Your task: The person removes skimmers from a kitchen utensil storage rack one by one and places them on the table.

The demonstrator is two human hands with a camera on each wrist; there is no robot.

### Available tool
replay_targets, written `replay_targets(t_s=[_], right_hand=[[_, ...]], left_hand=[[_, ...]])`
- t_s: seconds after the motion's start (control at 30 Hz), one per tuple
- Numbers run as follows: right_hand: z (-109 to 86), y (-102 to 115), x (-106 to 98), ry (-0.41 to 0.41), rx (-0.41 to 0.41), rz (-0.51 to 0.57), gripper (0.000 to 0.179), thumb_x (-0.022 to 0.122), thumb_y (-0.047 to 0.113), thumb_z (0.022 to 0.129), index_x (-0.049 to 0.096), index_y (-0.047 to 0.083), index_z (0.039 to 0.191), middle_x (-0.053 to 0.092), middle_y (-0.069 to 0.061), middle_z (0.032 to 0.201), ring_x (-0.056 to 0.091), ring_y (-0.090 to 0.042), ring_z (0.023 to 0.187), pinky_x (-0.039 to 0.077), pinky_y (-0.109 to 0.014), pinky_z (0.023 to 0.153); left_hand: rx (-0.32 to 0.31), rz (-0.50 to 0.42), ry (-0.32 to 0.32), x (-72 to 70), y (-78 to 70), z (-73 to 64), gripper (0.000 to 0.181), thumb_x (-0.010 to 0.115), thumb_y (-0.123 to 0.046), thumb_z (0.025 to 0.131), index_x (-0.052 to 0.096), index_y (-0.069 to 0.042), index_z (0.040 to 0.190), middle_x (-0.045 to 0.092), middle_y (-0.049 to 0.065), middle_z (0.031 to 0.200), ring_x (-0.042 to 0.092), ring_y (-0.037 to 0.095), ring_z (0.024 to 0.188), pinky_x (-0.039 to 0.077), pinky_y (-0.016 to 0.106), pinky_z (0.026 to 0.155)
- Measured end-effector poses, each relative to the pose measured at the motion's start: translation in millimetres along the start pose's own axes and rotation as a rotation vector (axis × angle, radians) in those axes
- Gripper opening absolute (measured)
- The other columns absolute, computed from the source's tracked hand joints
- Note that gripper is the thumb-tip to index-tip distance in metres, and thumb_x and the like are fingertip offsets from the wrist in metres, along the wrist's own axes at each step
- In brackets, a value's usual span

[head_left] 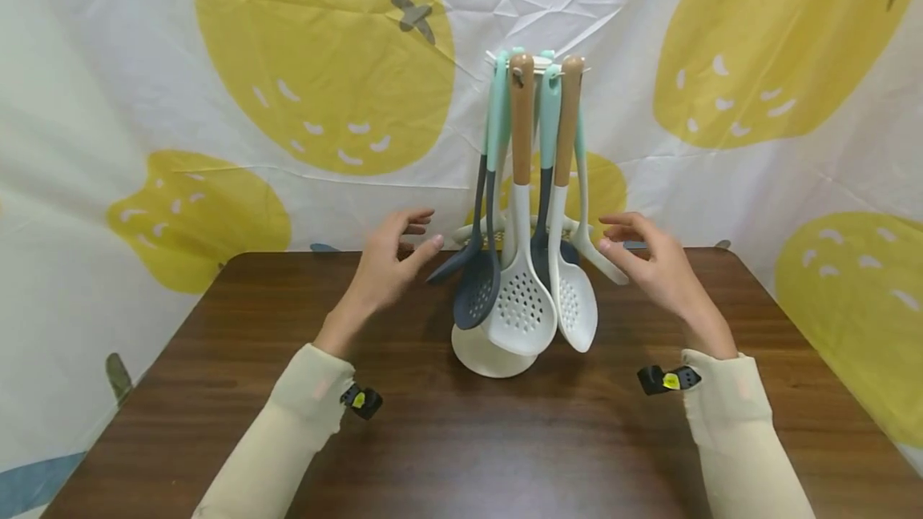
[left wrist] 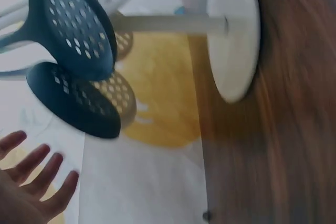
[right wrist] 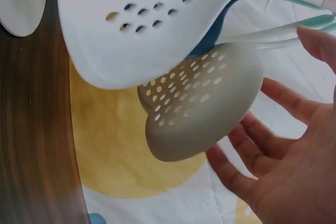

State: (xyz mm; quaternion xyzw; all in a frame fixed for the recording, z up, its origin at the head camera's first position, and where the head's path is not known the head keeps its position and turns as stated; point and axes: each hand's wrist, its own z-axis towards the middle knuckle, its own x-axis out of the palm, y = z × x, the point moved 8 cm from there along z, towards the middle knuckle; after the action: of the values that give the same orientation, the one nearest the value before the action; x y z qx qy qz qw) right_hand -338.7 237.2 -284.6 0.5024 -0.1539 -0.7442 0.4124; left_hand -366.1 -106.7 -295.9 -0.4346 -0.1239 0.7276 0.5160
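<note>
- Backdrop: white cloth (head_left: 627, 102) hanging behind the table (head_left: 577, 423), creased near top centre.
- Print: large yellow fruits (head_left: 324, 62) with small white flecks; a blue patch (head_left: 39, 480) low at far left, cut by the frame, shape unclear.
- Table: dark brown, wood-grained, far corners rounded.
- Light: soft; pale sheen (head_left: 519, 455) on the table's near part.

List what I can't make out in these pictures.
- Head: most of the stand's pole, hidden behind the hanging spoons.
- Left wrist: spoon handles and part of the left hand, cut off by the left edge.
- Right wrist: the base, cut off by the top-left corner.
- Right wrist: whether the right hand touches the beige spoon; fingertips and rim overlap.
</note>
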Motion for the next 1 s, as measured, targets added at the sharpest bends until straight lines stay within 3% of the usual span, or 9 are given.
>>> replay_targets(t_s=[0.1, 0.23, 0.3, 0.53, 0.77, 1.0], right_hand=[[-1.6, 1.6, 3.8, -0.018, -0.007, 0.004, 0.048, 0.068, 0.025, 0.099, 0.057, 0.013, 0.144, 0.065, -0.017, 0.118, 0.065, -0.022, 0.105, 0.05, -0.018, 0.09], [-1.3, 1.8, 12.2, -0.025, -0.013, -0.014, 0.053, 0.073, 0.026, 0.095, 0.058, 0.016, 0.144, 0.063, -0.016, 0.114, 0.069, -0.027, 0.1, 0.054, -0.038, 0.088], [-0.3, 0.6, 16.0, -0.033, -0.021, -0.028, 0.053, 0.075, 0.026, 0.093, 0.059, 0.015, 0.142, 0.064, -0.016, 0.113, 0.069, -0.029, 0.097, 0.053, -0.042, 0.085], [3.9, -6.1, 24.8, -0.073, -0.063, -0.057, 0.044, 0.078, 0.017, 0.09, 0.065, 0.009, 0.131, 0.065, -0.015, 0.106, 0.064, -0.021, 0.078, 0.05, -0.028, 0.069], [6.4, -8.3, 28.2, -0.073, -0.1, -0.016, 0.038, 0.073, 0.01, 0.09, 0.067, 0.005, 0.127, 0.064, -0.013, 0.109, 0.06, -0.007, 0.07, 0.05, -0.024, 0.062], [7.0, -10.3, 28.2, -0.055, -0.115, 0.042, 0.043, 0.071, 0.007, 0.09, 0.069, 0.012, 0.133, 0.063, -0.01, 0.111, 0.055, -0.011, 0.067, 0.045, -0.024, 0.061]], left_hand=[[-0.035, -0.075, 0.042, 12.6, -2.5, -3.4, 0.05, 0.064, -0.034, 0.1, 0.056, -0.012, 0.144, 0.062, 0.015, 0.136, 0.064, 0.035, 0.124, 0.054, 0.052, 0.101], [-0.059, -0.092, 0.046, 22.5, -0.2, -5.7, 0.049, 0.066, -0.032, 0.098, 0.058, -0.011, 0.143, 0.063, 0.02, 0.132, 0.064, 0.038, 0.122, 0.053, 0.053, 0.103], [-0.075, -0.097, 0.04, 25.7, 1.7, -6.1, 0.049, 0.066, -0.031, 0.098, 0.058, -0.011, 0.142, 0.063, 0.02, 0.132, 0.065, 0.038, 0.122, 0.053, 0.054, 0.102], [-0.128, -0.143, 0.034, 34.2, 10.5, -12.2, 0.047, 0.063, -0.034, 0.1, 0.058, -0.012, 0.142, 0.062, 0.015, 0.134, 0.065, 0.035, 0.123, 0.053, 0.054, 0.102], [-0.166, -0.147, 0.011, 36.3, 20.3, -17.3, 0.046, 0.06, -0.036, 0.101, 0.059, -0.012, 0.141, 0.058, 0.017, 0.139, 0.064, 0.036, 0.127, 0.052, 0.055, 0.105], [-0.195, -0.134, 0.01, 40.3, 25.7, -16.8, 0.048, 0.059, -0.041, 0.101, 0.059, -0.014, 0.141, 0.052, 0.017, 0.142, 0.066, 0.033, 0.126, 0.051, 0.054, 0.104]])
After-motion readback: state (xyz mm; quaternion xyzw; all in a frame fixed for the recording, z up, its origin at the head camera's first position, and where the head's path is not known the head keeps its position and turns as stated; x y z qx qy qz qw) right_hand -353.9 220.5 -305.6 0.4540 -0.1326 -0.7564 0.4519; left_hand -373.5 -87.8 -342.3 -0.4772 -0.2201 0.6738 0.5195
